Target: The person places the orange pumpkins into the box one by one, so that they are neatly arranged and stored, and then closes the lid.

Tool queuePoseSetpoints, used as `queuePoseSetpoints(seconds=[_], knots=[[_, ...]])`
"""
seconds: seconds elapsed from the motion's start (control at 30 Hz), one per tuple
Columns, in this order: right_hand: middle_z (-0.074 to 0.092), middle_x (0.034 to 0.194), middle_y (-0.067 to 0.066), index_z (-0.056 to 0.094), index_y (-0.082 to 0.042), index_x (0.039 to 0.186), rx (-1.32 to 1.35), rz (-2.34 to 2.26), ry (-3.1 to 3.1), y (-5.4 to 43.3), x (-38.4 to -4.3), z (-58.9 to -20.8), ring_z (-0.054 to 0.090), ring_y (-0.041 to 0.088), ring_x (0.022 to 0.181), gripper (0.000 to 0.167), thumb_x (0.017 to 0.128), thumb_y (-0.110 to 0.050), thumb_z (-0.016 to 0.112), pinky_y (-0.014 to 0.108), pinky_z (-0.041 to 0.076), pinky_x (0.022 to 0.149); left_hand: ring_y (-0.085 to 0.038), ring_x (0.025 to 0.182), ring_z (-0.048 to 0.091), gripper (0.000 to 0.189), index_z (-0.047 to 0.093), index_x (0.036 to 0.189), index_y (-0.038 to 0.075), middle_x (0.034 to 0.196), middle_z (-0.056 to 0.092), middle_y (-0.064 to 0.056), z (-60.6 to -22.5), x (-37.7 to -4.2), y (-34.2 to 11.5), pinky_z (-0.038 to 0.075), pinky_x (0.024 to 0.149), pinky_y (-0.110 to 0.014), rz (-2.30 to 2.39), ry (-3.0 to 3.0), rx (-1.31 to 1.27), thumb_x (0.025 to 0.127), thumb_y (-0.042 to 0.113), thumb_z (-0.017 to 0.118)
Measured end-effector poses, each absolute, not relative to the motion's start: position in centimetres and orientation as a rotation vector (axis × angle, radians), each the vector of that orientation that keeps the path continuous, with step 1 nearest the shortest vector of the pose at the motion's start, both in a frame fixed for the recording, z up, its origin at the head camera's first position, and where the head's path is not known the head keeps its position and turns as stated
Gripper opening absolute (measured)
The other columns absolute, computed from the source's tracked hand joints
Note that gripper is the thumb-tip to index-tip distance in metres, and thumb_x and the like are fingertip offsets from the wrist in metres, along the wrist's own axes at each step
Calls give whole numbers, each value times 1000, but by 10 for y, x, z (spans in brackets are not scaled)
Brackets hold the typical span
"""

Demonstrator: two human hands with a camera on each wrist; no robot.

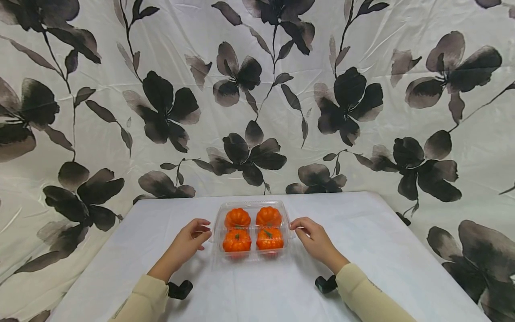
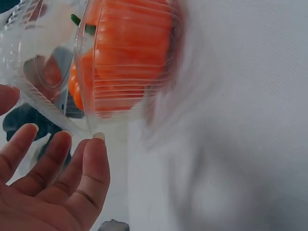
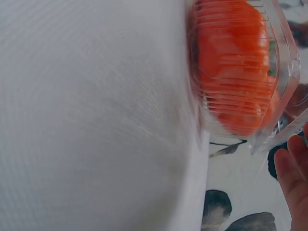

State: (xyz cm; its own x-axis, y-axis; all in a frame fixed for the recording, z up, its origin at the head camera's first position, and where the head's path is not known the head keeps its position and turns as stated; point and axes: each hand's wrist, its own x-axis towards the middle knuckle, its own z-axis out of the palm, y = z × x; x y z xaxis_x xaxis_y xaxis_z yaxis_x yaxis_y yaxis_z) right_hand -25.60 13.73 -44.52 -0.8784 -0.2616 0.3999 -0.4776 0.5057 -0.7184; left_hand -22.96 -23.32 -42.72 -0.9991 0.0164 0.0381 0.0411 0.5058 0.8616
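Observation:
A clear plastic clamshell box (image 1: 253, 255) sits on the white table and holds several small orange pumpkins (image 1: 237, 241) with green stems, set in two rows. Both wrist views show the lid tilted up a little from the base rim. At the box's left side is my left hand (image 1: 189, 239), its fingers loosely bent; in the left wrist view its fingertips (image 2: 97, 139) lie right at the rim's corner. My right hand (image 1: 315, 241) is at the opposite side, fingertips at the box's right edge. Only some of its fingers (image 3: 293, 163) show in the right wrist view, close under the lid's edge.
White cloth covers the table (image 1: 257, 295). Behind it hangs a white curtain (image 1: 297, 179) with dark floral print. Black wrist-worn cameras (image 1: 180, 290) stick out below both hands, beside the beige sleeves (image 1: 372, 295).

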Motion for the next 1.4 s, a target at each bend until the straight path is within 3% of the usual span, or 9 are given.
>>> queuePoseSetpoints(seconds=[0.27,0.57,0.7,0.87,1.0,1.1,1.27,1.4], knots=[[66,110,-1,64,-16,103,566,1347,-2533,134,-253,-448,63,20,109,12,92,-12,62,38,54,95,-34,108,61,48,44,136,11,124,58,-20,-430,-223,-230,59,71,-34,-1642,-2729,-16,94,26,61],[64,122,4,60,-17,123,381,1590,-2616,131,-252,-447,60,23,116,33,90,-16,65,39,53,97,-23,95,66,60,33,146,17,123,61,-18,-437,-223,-229,60,71,-35,-1729,-2736,32,94,25,61],[61,125,11,52,-15,137,315,1784,-2631,130,-253,-447,63,24,109,48,91,-14,62,39,56,92,-21,87,67,66,27,150,16,118,64,-18,-440,-223,-230,60,71,-36,-1832,-2731,11,94,26,60],[60,124,18,41,-8,146,240,1975,-2631,129,-252,-448,66,20,91,58,91,-14,58,37,59,83,-22,83,68,70,16,154,6,114,64,-23,-443,-221,-232,60,71,-38,-1984,-2706,-83,97,21,54],[59,121,23,31,-1,150,278,2088,-2651,131,-251,-449,67,19,80,64,93,-17,55,37,60,79,-22,77,68,71,11,153,0,105,65,-22,-446,-221,-233,60,69,-37,-2078,-2684,-138,97,17,51],[62,113,24,31,2,149,283,2137,-2653,131,-250,-450,66,18,74,64,92,-17,54,36,60,74,-21,71,66,71,12,153,0,96,66,-19,-446,-220,-231,60,68,-37,-2101,-2690,-135,96,17,50],[68,92,14,36,0,147,245,2136,-2696,131,-251,-453,61,16,59,63,89,-17,52,32,59,65,-20,66,65,67,14,153,3,85,65,-14,-449,-220,-228,60,67,-36,-2132,-2703,-114,97,17,47],[68,81,9,32,-3,150,288,2203,-2712,132,-249,-455,56,14,51,61,93,-18,48,30,57,59,-20,65,65,65,13,154,3,80,62,-9,-451,-219,-228,60,66,-37,-2181,-2697,-143,98,18,45]])
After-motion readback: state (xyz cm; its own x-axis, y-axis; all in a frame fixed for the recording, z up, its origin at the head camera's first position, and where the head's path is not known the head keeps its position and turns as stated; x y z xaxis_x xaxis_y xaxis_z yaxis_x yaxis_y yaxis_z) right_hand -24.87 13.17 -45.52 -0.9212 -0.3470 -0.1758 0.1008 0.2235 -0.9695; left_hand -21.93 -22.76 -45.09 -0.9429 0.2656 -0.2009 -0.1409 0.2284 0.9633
